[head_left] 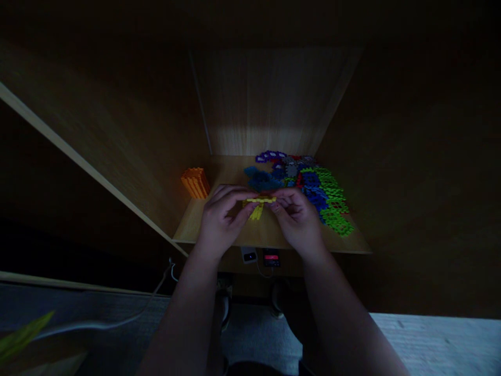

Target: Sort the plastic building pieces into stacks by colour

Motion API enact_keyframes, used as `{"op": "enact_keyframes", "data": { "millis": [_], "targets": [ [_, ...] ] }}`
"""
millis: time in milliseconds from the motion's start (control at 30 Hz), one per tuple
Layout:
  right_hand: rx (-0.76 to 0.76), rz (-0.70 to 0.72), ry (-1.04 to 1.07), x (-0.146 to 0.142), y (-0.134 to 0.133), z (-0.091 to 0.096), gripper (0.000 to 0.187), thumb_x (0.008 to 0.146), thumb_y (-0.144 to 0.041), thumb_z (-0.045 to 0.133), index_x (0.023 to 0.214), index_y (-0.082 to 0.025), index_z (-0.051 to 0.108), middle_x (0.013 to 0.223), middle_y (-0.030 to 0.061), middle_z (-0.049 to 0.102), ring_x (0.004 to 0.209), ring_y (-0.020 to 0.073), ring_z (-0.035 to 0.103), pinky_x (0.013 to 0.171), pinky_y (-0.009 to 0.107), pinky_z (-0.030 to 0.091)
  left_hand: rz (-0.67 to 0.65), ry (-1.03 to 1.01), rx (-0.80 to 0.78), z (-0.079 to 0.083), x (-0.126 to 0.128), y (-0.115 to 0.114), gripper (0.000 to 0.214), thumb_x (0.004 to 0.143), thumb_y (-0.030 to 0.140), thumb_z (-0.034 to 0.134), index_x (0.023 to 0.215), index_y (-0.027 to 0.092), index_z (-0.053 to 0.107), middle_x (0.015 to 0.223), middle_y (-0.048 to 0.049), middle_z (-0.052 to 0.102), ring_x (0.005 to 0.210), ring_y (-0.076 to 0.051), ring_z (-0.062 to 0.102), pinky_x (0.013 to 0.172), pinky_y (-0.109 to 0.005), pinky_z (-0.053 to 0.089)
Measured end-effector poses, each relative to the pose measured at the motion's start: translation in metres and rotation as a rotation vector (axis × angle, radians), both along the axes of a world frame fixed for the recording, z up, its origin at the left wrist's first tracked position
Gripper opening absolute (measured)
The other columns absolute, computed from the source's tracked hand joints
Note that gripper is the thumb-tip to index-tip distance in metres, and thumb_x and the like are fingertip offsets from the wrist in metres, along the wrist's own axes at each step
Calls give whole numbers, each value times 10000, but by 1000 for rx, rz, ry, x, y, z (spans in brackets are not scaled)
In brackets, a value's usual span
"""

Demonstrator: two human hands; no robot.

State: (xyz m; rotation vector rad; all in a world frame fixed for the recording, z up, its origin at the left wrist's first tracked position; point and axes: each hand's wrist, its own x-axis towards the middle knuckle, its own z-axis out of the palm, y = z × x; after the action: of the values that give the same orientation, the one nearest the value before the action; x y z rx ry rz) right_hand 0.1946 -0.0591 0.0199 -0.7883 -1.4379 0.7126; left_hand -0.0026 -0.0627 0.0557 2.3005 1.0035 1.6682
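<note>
Between my two hands is a yellow notched plastic building piece [261, 200], seen nearly edge-on. My left hand [225, 214] pinches its left end with thumb and fingers. At the right end, my right hand [294, 211] grips the same piece. Just below it hang or stand more yellow pieces [257, 211]; whether they are joined to the held one I cannot tell. To the left, an upright orange block of notched pieces [195, 183] stands on the wooden shelf [227, 167]. Blue translucent pieces [262, 179] lie behind my hands.
Green notched pieces [332, 190], dark blue pieces [313, 190], grey pieces [291, 168] and purple pieces [270, 155] are heaped at the right and back. Wooden cabinet walls enclose both sides. Below the shelf edge are a phone-like device [271, 258], a white device [249, 255] and a cable.
</note>
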Motion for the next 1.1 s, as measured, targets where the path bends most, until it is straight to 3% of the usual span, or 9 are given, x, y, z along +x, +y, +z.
{"op": "enact_keyframes", "data": {
  "millis": [100,300,567,800,1100],
  "targets": [
    [-15,-8,-41,0,2,-2,185,1019,-439,721,1093,-288,644,1042,26,806,975,202,791,881,371,665,-10,-9,0,1,2,-1,110,977,282,793,1080,246,788,1039,-53,805,987,-203,742,871,-370,598],
    [82,-61,-130,3,0,0,198,1022,-373,728,1198,-308,661,1330,71,738,1234,242,723,1023,440,631,-44,7,18,2,4,-1,94,981,248,784,1074,253,794,995,-48,797,965,-199,731,835,-357,592],
    [184,-69,-178,8,-8,12,216,1023,-397,728,1219,-323,675,1316,81,728,1262,269,701,1096,503,592,-83,-3,32,3,0,-2,122,978,196,776,1077,258,810,1047,-54,794,1004,-191,730,862,-355,593],
    [79,58,-142,10,-9,13,189,1053,-453,688,1177,-311,705,1294,63,760,1236,256,722,1051,467,607,-109,-6,73,7,0,-4,140,990,184,756,1090,260,820,1058,-51,782,970,-172,737,844,-329,595],
    [-95,179,-70,15,-9,24,239,983,-521,780,1104,-315,791,1116,23,813,1064,216,754,941,380,634,-83,17,78,3,-3,0,154,994,194,755,1105,270,831,1071,-47,776,983,-169,734,864,-334,592]
  ]
}}
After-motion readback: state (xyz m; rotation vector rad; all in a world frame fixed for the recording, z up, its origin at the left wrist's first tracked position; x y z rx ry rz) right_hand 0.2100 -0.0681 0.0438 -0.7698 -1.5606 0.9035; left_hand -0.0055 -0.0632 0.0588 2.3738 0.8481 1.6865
